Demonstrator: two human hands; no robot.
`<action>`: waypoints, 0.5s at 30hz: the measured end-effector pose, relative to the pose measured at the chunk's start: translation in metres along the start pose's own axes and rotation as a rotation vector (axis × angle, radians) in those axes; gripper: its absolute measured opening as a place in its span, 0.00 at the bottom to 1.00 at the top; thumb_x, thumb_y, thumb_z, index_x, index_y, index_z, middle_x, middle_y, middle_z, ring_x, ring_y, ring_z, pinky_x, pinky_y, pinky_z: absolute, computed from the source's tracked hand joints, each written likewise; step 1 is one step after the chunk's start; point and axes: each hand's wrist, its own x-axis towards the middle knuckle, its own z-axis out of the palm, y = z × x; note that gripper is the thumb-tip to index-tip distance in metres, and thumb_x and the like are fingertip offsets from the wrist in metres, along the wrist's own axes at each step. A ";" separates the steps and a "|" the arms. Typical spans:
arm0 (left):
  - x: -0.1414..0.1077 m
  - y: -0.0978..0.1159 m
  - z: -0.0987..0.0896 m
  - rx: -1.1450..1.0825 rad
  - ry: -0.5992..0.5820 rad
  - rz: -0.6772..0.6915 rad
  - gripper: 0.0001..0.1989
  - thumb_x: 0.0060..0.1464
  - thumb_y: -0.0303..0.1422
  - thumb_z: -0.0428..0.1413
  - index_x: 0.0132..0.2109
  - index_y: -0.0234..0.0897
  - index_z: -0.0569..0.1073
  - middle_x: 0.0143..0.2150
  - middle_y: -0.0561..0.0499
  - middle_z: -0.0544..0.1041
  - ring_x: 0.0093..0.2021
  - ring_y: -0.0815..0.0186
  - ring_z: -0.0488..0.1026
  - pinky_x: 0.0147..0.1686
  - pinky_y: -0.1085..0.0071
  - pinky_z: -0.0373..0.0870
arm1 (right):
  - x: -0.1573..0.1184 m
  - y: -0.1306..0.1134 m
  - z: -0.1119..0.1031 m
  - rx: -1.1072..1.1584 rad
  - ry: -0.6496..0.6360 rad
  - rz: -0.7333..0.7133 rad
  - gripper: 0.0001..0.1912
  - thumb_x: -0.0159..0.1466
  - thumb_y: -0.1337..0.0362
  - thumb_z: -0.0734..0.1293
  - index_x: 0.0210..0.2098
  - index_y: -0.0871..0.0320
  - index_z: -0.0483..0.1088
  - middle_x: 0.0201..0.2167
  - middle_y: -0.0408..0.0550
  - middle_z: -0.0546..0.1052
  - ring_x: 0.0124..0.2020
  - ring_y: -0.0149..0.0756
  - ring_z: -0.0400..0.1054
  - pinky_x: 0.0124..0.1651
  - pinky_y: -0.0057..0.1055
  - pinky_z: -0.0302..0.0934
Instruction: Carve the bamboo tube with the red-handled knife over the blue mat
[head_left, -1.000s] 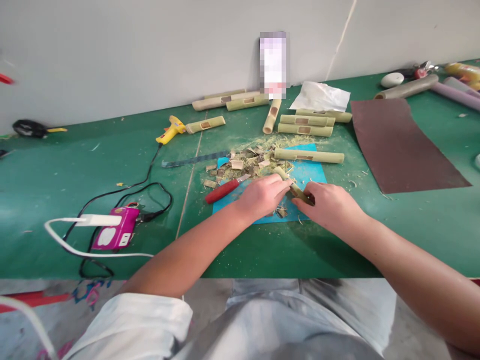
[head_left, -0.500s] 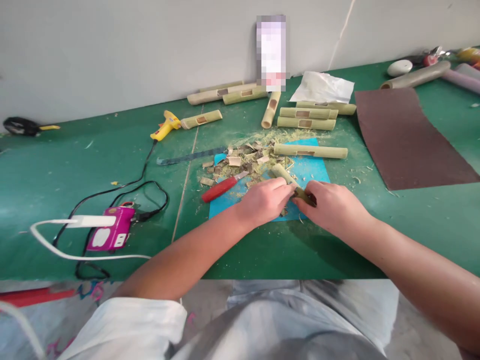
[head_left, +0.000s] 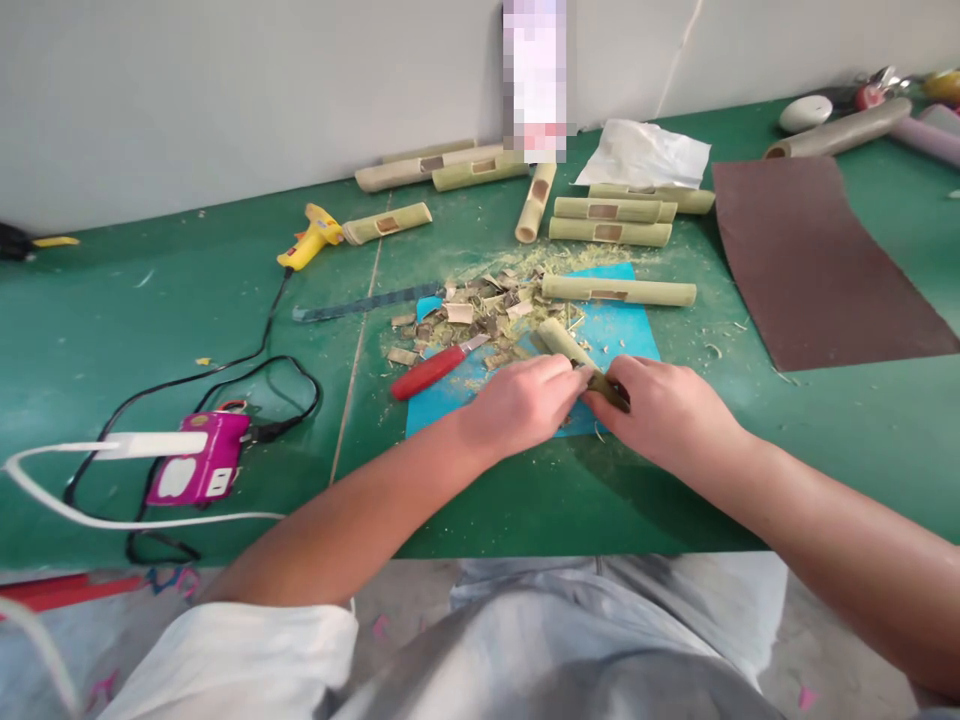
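Observation:
A short bamboo tube (head_left: 564, 343) slants over the blue sheet (head_left: 637, 335), its near end in my right hand (head_left: 660, 400), whose fingers are wrapped round it. My left hand (head_left: 525, 400) is closed in a pinch at the tube's middle. A small dark bit shows at its fingertips, too hidden to name. Left of that hand lies a red-handled knife (head_left: 431, 373) with a short blade. Beyond both hands, a longer bamboo tube (head_left: 652, 292) with a cut window rests on the sheet, beside a heap of bamboo chips and shavings (head_left: 487, 310).
More windowed bamboo tubes (head_left: 611, 232) lie at the back, some under white paper (head_left: 626, 155). A brown sheet (head_left: 817, 265) is on the right. To the left are a yellow glue gun (head_left: 309, 240), a dark strip (head_left: 367, 302) and a magenta power adapter (head_left: 202, 460) with trailing cords.
The view has shifted a little, so the table items appear slightly further left and higher. Both hands keep their hold at the short bamboo tube, with hardly any visible movement.

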 end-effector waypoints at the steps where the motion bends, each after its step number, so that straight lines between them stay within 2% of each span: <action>1: 0.000 0.000 0.000 0.012 0.010 -0.011 0.18 0.70 0.32 0.43 0.47 0.31 0.76 0.30 0.48 0.74 0.31 0.67 0.73 0.32 0.73 0.70 | 0.000 0.000 0.000 -0.001 0.000 0.003 0.13 0.65 0.54 0.61 0.30 0.56 0.65 0.26 0.47 0.73 0.24 0.33 0.62 0.27 0.31 0.44; 6: 0.000 0.000 0.000 0.013 -0.025 -0.029 0.18 0.70 0.33 0.42 0.46 0.33 0.76 0.31 0.48 0.74 0.32 0.68 0.73 0.33 0.74 0.71 | -0.001 0.000 0.000 -0.004 -0.004 0.006 0.14 0.65 0.53 0.62 0.30 0.56 0.65 0.26 0.47 0.73 0.24 0.34 0.62 0.27 0.31 0.44; 10: -0.001 -0.001 0.004 0.024 0.032 -0.026 0.18 0.70 0.33 0.43 0.46 0.32 0.76 0.31 0.47 0.75 0.31 0.68 0.73 0.32 0.73 0.70 | -0.001 0.000 -0.001 -0.012 -0.012 0.004 0.14 0.66 0.53 0.61 0.30 0.56 0.65 0.26 0.47 0.73 0.24 0.34 0.62 0.27 0.31 0.44; 15: -0.002 -0.001 0.006 0.003 0.015 -0.030 0.17 0.70 0.33 0.43 0.48 0.33 0.76 0.31 0.48 0.75 0.32 0.68 0.73 0.31 0.74 0.70 | 0.000 -0.001 -0.002 -0.011 -0.021 0.003 0.14 0.66 0.53 0.61 0.30 0.56 0.65 0.26 0.47 0.73 0.25 0.34 0.63 0.27 0.31 0.44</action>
